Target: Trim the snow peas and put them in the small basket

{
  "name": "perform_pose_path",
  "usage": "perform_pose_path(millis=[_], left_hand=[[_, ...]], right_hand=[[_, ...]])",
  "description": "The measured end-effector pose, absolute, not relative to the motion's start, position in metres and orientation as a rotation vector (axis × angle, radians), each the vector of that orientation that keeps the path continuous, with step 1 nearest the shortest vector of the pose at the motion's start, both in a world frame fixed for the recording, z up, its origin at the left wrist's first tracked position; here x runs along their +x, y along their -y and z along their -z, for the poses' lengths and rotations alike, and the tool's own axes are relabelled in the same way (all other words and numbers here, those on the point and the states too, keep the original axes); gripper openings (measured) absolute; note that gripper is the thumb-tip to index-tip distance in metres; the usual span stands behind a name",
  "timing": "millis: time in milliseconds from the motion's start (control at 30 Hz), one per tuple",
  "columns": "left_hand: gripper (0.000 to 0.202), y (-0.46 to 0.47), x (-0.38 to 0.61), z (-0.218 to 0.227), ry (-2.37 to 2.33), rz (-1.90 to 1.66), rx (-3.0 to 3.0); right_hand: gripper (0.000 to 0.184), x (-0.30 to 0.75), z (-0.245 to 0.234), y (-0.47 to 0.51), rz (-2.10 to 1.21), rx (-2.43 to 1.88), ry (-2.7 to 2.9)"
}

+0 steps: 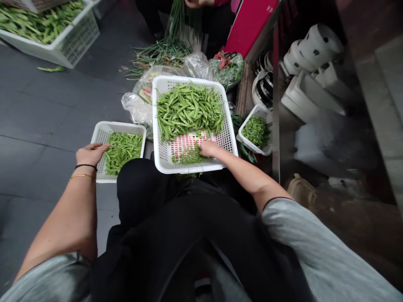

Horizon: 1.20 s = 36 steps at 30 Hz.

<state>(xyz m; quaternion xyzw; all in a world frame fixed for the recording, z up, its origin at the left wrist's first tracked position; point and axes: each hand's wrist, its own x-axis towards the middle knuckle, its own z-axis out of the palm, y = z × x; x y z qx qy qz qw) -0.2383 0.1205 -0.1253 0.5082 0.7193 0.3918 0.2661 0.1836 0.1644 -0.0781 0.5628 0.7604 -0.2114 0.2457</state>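
A large white basket (229, 138) in front of my knees holds a heap of green pea pods (189, 109) at its far side and a small pile of stringy trimmings (189, 157) near me. My right hand (208, 148) rests in this basket beside the trimmings, fingers curled on something I cannot make out. A smaller white basket (103, 130) to the left holds trimmed pods (122, 151). My left hand (91, 153) lies over its near left edge with fingers loosely bent toward the pods; I cannot see whether it holds one.
A small white basket of greens (256, 132) sits to the right. Plastic bags (138, 107) lie behind the baskets. Another person sits at the top with green stalks (163, 52). A basket of pods (47, 29) is far left. White crockery (311, 54) stands on the right.
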Motion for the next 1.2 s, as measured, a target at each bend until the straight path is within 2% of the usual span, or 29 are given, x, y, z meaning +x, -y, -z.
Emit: perform_pose_path(millis=[100, 167, 300, 533, 667, 800, 900, 1000, 1067, 1200], left_hand=[[0.011, -0.102, -0.205, 0.085, -1.948, -1.205, 1.012], [0.014, -0.089, -0.165, 0.053, -1.739, -1.244, 1.024], [0.015, -0.074, -0.074, 0.014, -1.377, -0.974, 1.274], [0.027, -0.068, -0.005, 0.019, -1.191, -0.871, 1.151], [0.031, -0.061, -0.012, 0.022, -1.221, -0.834, 1.075], [0.032, -0.068, -0.008, 0.027, -1.264, -0.910, 1.136], [0.035, -0.078, 0.008, 0.032, -1.247, -0.956, 1.210], [0.024, -0.086, 0.018, 0.035, -1.206, -0.919, 1.224], [0.021, -0.088, 0.017, 0.034, -1.203, -0.869, 1.222], [0.019, -0.089, 0.004, 0.023, -1.087, -0.713, 1.103]], right_hand=[[0.028, 0.195, 0.073, -0.164, 0.597, 1.550, -2.101], [0.030, 0.206, 0.063, -0.160, 0.618, 1.552, -2.159], [0.033, 0.213, 0.050, -0.153, 0.693, 1.651, -2.237], [0.034, 0.171, 0.080, -0.174, 0.791, 1.846, -2.102], [0.021, 0.171, 0.080, -0.183, 0.975, 1.884, -2.043], [0.025, 0.186, 0.060, -0.168, 1.232, 1.894, -2.079], [0.019, 0.187, 0.043, -0.141, 1.554, 1.863, -2.189], [0.014, 0.186, 0.030, -0.117, 1.862, 1.812, -2.339], [0.017, 0.188, 0.021, -0.110, 1.795, 1.745, -2.492], [0.030, 0.195, 0.000, -0.112, 1.355, 1.368, -2.822]])
